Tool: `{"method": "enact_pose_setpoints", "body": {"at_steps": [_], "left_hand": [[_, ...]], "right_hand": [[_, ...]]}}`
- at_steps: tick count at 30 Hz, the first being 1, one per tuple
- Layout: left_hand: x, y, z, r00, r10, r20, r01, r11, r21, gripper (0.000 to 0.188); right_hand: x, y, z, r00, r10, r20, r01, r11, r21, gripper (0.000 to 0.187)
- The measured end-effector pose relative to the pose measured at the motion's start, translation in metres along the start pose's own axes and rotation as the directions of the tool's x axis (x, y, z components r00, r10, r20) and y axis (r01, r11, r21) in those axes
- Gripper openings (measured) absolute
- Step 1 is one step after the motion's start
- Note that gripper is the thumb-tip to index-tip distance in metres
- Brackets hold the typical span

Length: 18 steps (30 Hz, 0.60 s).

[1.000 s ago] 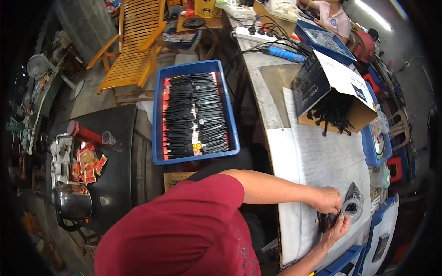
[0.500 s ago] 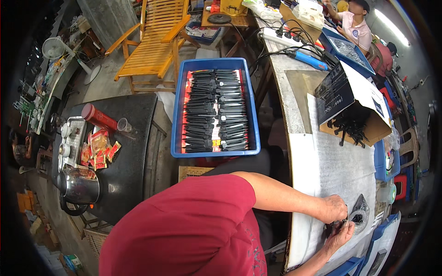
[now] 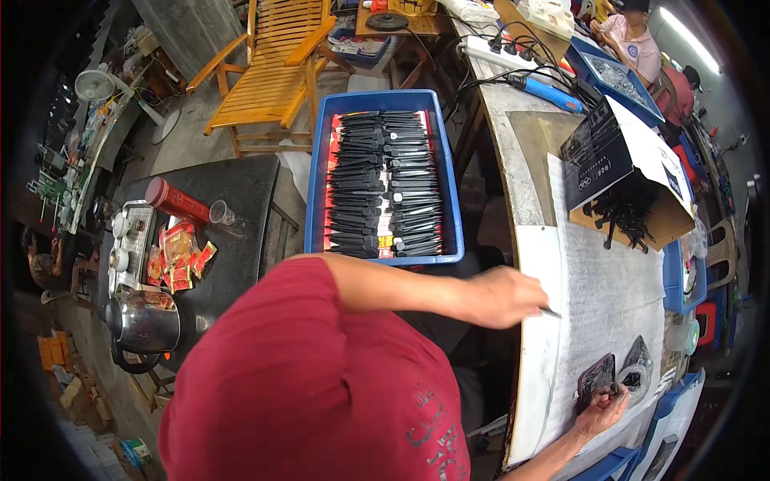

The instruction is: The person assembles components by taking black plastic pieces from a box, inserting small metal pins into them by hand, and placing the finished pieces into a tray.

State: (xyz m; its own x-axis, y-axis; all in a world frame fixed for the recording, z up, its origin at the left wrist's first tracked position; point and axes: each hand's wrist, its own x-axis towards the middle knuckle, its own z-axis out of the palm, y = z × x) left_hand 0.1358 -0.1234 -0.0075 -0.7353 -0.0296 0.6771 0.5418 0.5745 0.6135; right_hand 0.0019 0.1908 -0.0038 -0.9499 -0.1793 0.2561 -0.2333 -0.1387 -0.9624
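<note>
Now the two hands are set apart: compared with half a second ago, when they were joined over the work, the left hand (image 3: 507,298) has been drawn back toward the near edge of the desk (image 3: 496,120), and a thin dark piece (image 3: 550,313) is held narrowly between its fingertips. Near the desk's right end, the right hand (image 3: 605,409) has been kept in place, its fingertips closed around what looks like a small dark piece (image 3: 616,388), too small to be identified.

By this parting a flat dark packet (image 3: 595,375) has been uncovered; it is seen on the pale sheet (image 3: 597,297), just beside the right hand and nearer the near edge. Toward the far edge, a translucent ring (image 3: 635,378) with a dark middle is partly covered by the fingers, and a dark triangular piece (image 3: 639,353) adjoins it. The joint handling can be judged as broken off, each hand being occupied separately.

By the far edge, black parts (image 3: 622,224) are held in an open cardboard box (image 3: 603,156). Beyond the near edge, slender black items (image 3: 353,188) are stacked in a blue plastic tray (image 3: 451,188).
</note>
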Motion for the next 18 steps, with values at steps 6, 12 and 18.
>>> {"method": "enact_pose_setpoints", "body": {"at_steps": [6,12,18], "left_hand": [[-0.047,-0.044,-0.097,0.93,-0.321,-0.179,0.363,0.877,0.315,0.018],[-0.099,-0.095,-0.124,0.772,-0.602,-0.205,0.605,0.597,0.527,0.02],[-0.114,-0.113,-0.114,0.677,-0.716,-0.171,0.587,0.385,0.712,0.018]], "right_hand": [[0.004,0.006,-0.01,0.999,0.006,-0.031,-0.005,1.0,0.03,0.019],[0.004,0.007,-0.01,0.999,-0.009,0.033,0.009,1.0,0.001,0.018],[0.001,0.007,-0.008,1.0,-0.008,0.019,0.008,1.0,0.001,0.019]]}}
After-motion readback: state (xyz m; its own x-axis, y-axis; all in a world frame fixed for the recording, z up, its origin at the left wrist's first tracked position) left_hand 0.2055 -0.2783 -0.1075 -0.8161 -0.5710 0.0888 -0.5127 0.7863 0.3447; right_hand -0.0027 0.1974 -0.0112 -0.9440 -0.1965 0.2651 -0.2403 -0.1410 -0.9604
